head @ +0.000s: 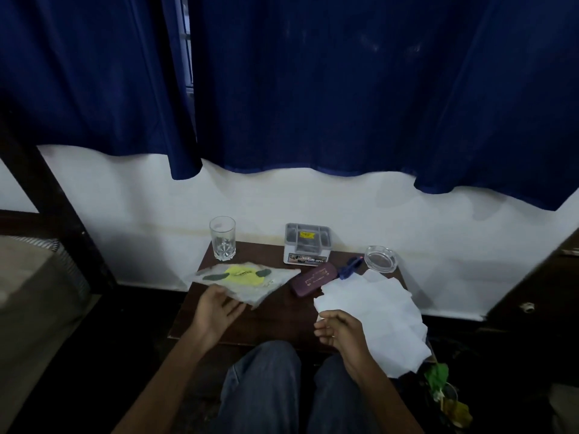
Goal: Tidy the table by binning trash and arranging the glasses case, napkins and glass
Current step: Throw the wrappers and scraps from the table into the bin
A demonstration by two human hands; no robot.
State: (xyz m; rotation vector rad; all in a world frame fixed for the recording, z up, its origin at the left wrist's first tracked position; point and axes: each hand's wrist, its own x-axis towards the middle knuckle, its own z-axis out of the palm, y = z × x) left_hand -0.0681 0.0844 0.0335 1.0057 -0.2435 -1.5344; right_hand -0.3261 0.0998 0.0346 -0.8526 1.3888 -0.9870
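- Right hand (pixel 340 332): fingers curled onto the near edge of white napkins (pixel 376 311), right side of worktop (pixel 275 321)
- Left hand (pixel 216 308): grips clear wrapper (pixel 247 278)
- Glasses case (pixel 313 278) at centre; glass (pixel 222 238) far left

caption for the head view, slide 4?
Left hand lifts plastic wrapper; right hand holds white paper.

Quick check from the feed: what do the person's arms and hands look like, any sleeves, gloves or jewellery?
Both arms are bare as far as the frame shows: no sleeves in view. The left hand and right hand wear no gloves; I see no watch, bracelet or ring, though the light is dim. Below them, blue denim jeans cover the legs.
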